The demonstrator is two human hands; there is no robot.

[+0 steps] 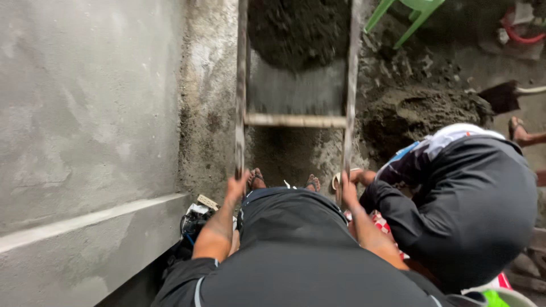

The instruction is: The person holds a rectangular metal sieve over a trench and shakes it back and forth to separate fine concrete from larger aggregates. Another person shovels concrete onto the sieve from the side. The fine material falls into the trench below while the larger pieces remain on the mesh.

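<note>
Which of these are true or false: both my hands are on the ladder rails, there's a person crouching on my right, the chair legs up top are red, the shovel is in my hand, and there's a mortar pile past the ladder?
1. Both hands grip the ladder rails: true; the left hand is on the left rail, the right hand on the right.
2. A crouching person is on the right: true.
3. The chair legs are red: false; they are green.
4. The shovel is in a hand: false; it lies by the dark pile.
5. A mortar heap lies beyond the ladder: true.
</note>
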